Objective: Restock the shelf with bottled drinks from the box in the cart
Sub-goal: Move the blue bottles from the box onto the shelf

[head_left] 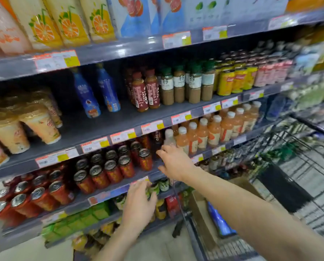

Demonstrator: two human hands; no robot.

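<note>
My right hand point(173, 162) reached, fingers spread and empty, toward pink juice bottles point(214, 129) on the shelf point(93, 129). My left hand point(138, 206) lay loosely open over small bottles point(162, 185) lower down. The cardboard box point(202, 219) sat in the cart point(289, 185), a blue bottle point(218, 221) inside.

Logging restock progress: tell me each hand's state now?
Left hand: open, resting at small green-labelled bottles, gripping nothing clearly.
Right hand: open, empty, fingers spread.
</note>
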